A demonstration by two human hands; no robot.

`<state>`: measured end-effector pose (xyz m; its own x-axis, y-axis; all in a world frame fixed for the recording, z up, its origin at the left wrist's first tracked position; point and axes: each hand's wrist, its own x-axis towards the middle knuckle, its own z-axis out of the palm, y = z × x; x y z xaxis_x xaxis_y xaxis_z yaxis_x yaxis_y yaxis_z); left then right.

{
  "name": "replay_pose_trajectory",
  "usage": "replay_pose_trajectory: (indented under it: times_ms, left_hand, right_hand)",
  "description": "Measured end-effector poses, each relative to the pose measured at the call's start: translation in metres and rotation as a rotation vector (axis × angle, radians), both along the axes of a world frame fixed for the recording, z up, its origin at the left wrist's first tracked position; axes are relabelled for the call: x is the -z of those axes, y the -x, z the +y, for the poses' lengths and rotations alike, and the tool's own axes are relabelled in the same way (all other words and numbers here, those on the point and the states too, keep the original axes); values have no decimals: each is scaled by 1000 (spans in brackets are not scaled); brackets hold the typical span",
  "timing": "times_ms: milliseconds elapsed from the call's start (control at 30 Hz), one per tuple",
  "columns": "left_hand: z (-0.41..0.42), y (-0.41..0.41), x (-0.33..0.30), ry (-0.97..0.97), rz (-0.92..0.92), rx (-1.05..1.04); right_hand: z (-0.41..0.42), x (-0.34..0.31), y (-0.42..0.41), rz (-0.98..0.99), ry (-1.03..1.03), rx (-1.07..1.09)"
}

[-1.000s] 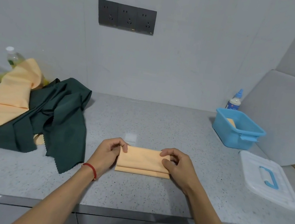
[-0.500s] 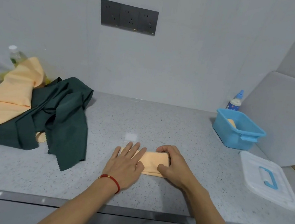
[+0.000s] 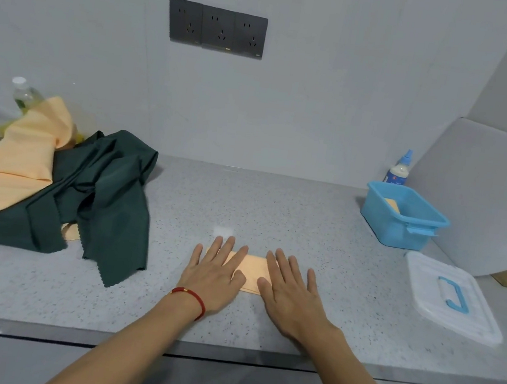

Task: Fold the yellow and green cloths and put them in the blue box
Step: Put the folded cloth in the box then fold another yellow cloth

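A small folded yellow cloth (image 3: 252, 270) lies on the counter near the front edge. My left hand (image 3: 215, 271) lies flat on its left part with fingers straight. My right hand (image 3: 291, 287) lies flat on its right part, fingers spread. At the far left, a heap of dark green cloths (image 3: 98, 195) sits under loose yellow cloths (image 3: 16, 162). The blue box (image 3: 402, 215) stands open at the back right, with a folded yellow cloth (image 3: 391, 205) inside it.
The box's clear lid (image 3: 451, 296) with a blue handle lies right of my hands. A glue bottle (image 3: 398, 168) stands behind the box. A plastic bottle (image 3: 23, 95) stands at the back left. A grey cushion (image 3: 494, 196) leans at the right.
The yellow cloth was folded once more and is now narrower. Both hands went from pinching its ends to lying flat on it.
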<state>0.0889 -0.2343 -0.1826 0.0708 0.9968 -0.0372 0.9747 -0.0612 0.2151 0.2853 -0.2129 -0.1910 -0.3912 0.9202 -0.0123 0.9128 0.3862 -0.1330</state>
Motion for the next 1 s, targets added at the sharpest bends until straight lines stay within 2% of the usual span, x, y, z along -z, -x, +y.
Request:
replay_pose_trajectory:
  times_ms: [200, 300, 433, 533, 600, 733, 867, 1000]
  left_hand:
    - [0, 40, -37, 192, -262, 97]
    - [-4, 51, -48, 190, -219, 85]
    - [-4, 39, -51, 60, -158, 2]
    - [-7, 33, -50, 0, -125, 7]
    - [-6, 33, -54, 10, -242, 11]
    - [15, 27, -72, 12, -619, 76]
    - [64, -19, -88, -32, -751, 123]
    - [133, -89, -114, -108, -997, 109]
  right_hand:
    - [-3, -4, 0, 30, 25, 22]
    - [-7, -6, -4, 168, 25, 15]
    - [-9, -21, -13, 495, 68, 52]
    - [-11, -27, -19, 590, 83, 108]
    - [-10, -30, -24, 677, 120, 122]
    - [-5, -34, -43, 902, 107, 161]
    - [13, -38, -80, 1044, 121, 253]
    - [42, -55, -121, 1253, -273, 513]
